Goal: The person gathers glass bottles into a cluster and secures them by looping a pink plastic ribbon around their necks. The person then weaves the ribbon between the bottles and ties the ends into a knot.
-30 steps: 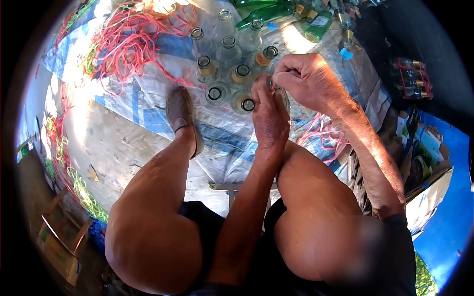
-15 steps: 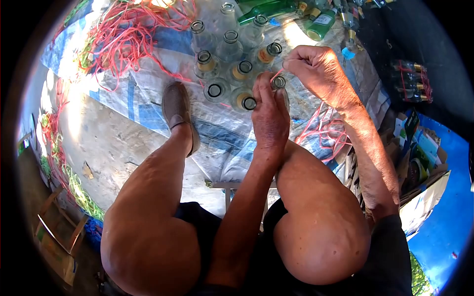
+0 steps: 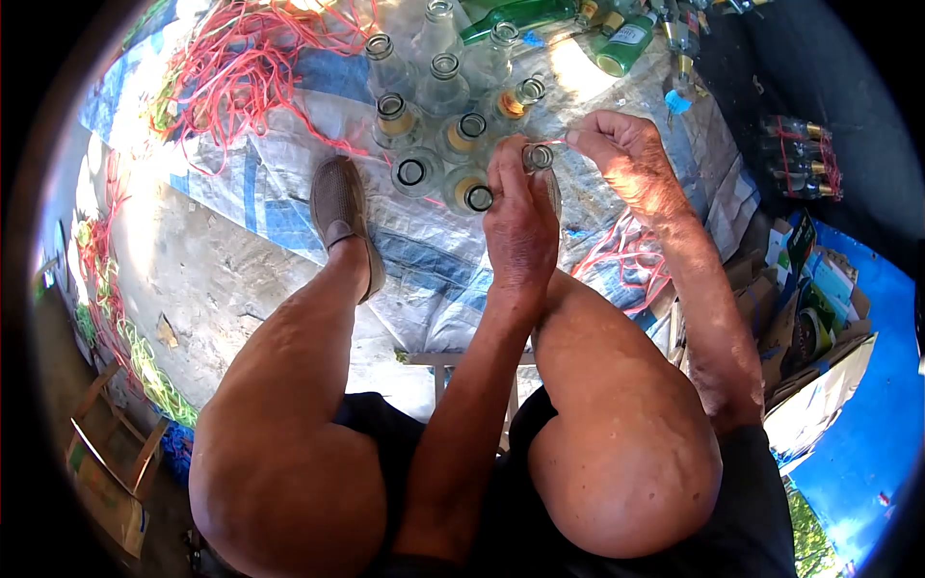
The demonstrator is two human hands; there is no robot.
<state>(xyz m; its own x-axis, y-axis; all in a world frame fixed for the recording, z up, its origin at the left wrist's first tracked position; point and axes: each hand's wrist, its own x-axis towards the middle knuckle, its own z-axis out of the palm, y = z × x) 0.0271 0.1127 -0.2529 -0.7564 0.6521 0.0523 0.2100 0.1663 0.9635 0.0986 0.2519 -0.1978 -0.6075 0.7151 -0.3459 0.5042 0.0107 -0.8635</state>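
Clear glass bottles (image 3: 444,91) stand upright in a tight cluster in front of me, several with yellowish neck labels. My left hand (image 3: 520,222) is closed around the near right side of the cluster, its fingers and thumb about the neck of one glass bottle (image 3: 540,158). Its fingertips are partly hidden. A thin pink plastic strand (image 3: 551,143) runs from beside that neck to my right hand (image 3: 626,159), which pinches it between thumb and fingers and holds it taut. More pink strand lies low around the cluster's left side.
A heap of pink strands (image 3: 236,67) lies at the far left, and a smaller tangle (image 3: 626,260) by my right knee. Green bottles (image 3: 624,46) lie at the back. A tied bundle of bottles (image 3: 802,159) and a cardboard box (image 3: 819,380) are on the right.
My right hand has moved slightly down and right, drawing the pink strand flatter across the bottle neck. My left hand stays at the cluster; the whole view has shifted a little.
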